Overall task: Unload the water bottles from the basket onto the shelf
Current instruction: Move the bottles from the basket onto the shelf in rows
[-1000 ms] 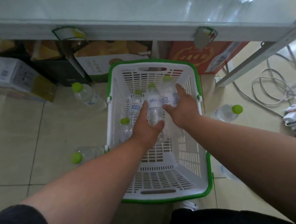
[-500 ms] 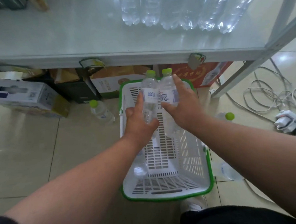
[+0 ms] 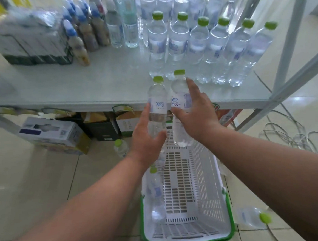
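My left hand (image 3: pixel 146 139) grips a clear water bottle (image 3: pixel 156 100) with a green cap, held upright. Beside it, my right hand (image 3: pixel 196 116) grips a second green-capped bottle (image 3: pixel 179 93). Both bottles are raised above the white basket (image 3: pixel 210 200) with a green rim, level with the front edge of the pale shelf (image 3: pixel 97 83). One more bottle (image 3: pixel 155 192) lies inside the basket along its left wall. A row of green-capped bottles (image 3: pixel 198 42) stands on the shelf just behind the two I hold.
Loose bottles lie on the tiled floor at left (image 3: pixel 121 147) and lower right (image 3: pixel 251 216). Cardboard boxes (image 3: pixel 52 135) sit under the shelf. Other drinks (image 3: pixel 87 32) and a wrapped pack (image 3: pixel 30 38) fill the shelf's left side. Cables (image 3: pixel 288 134) trail at right by the shelf leg (image 3: pixel 286 40).
Both hands closed on bottles inside the basket, then lifted them up and forward to shelf height. The view tilted up, revealing the shelf top.
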